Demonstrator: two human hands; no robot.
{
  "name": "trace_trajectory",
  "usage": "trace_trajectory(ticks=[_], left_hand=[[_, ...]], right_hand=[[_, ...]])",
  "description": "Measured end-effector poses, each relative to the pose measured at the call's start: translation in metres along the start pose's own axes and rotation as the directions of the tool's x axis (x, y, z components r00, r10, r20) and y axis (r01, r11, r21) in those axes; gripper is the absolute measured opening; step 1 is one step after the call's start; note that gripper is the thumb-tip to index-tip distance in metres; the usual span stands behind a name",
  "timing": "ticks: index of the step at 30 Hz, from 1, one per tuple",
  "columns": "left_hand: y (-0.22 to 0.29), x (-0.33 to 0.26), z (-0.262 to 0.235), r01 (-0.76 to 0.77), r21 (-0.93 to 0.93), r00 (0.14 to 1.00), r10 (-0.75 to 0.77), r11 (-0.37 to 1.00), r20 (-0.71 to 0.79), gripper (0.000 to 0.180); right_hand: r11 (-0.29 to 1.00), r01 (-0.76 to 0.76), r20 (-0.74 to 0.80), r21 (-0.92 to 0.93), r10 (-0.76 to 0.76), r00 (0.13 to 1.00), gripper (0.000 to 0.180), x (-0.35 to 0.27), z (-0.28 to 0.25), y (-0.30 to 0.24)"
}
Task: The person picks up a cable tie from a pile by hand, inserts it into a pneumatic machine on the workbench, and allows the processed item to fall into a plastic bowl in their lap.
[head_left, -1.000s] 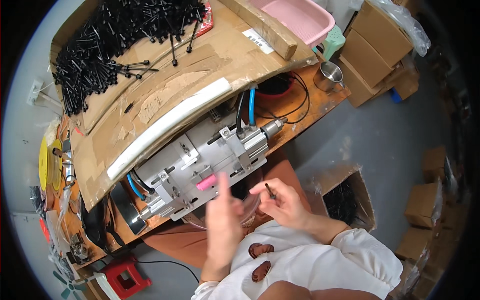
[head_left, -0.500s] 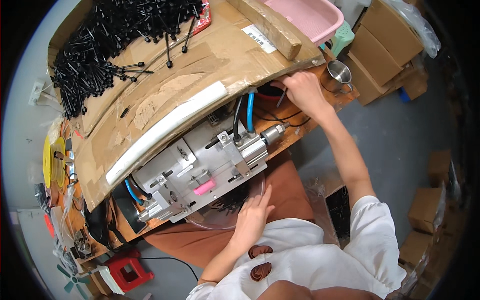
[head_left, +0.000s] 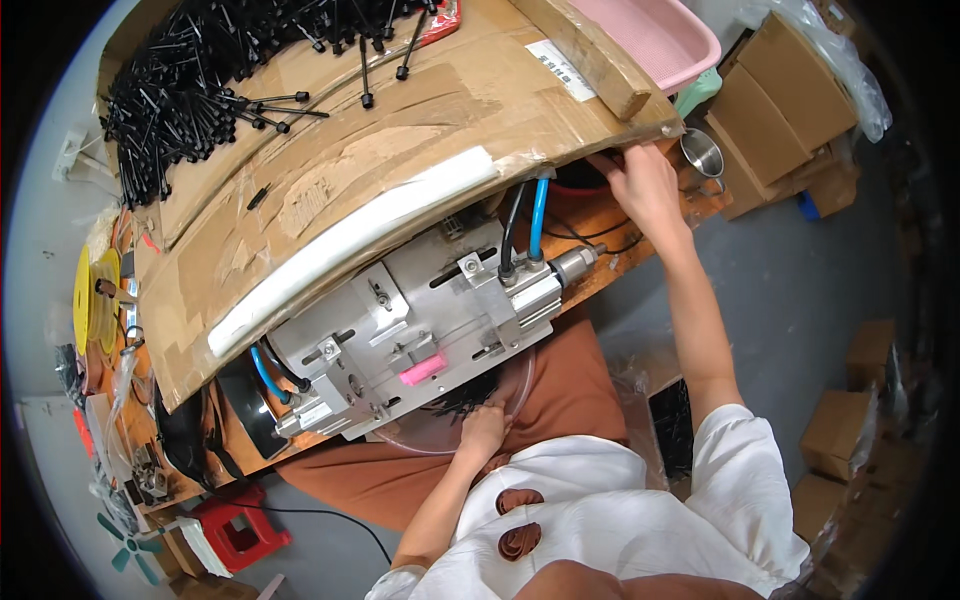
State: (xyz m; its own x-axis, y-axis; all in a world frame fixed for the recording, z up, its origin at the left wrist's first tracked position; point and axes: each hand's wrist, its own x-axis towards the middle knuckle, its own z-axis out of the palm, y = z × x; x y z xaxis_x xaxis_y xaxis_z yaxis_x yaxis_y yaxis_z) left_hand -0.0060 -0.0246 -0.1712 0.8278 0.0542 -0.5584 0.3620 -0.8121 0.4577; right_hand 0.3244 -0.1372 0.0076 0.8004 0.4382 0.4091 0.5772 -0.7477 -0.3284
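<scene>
The right hand (head_left: 645,185) is reaching far forward, arm nearly straight, fingers curling in under the edge of the cardboard sheet (head_left: 400,150); whether they are closing on anything I cannot tell; the metal cup (head_left: 703,153) is sitting just right of it; the left hand (head_left: 484,432) is resting loosely closed on the black strips (head_left: 470,398) lying under the metal machine (head_left: 420,320), just ahead of its knuckles

A pink tray (head_left: 668,40) sits beside stacked cardboard boxes (head_left: 778,105).
</scene>
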Motion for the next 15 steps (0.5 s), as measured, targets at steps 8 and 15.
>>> trace_trajectory(ticks=[8,15], left_hand=[[0.005,-0.003,0.015,-0.025,0.100,0.999,0.021,0.995,0.041,0.033],[0.004,-0.001,0.011,-0.042,0.059,0.999,0.040,0.997,0.035,0.033]], right_hand=[[0.928,0.275,-0.003,0.253,-0.283,0.959,0.013,-0.024,-0.037,-0.028],[0.722,0.621,-0.071,0.306,-0.633,0.771,0.015,0.065,-0.049,-0.147]])
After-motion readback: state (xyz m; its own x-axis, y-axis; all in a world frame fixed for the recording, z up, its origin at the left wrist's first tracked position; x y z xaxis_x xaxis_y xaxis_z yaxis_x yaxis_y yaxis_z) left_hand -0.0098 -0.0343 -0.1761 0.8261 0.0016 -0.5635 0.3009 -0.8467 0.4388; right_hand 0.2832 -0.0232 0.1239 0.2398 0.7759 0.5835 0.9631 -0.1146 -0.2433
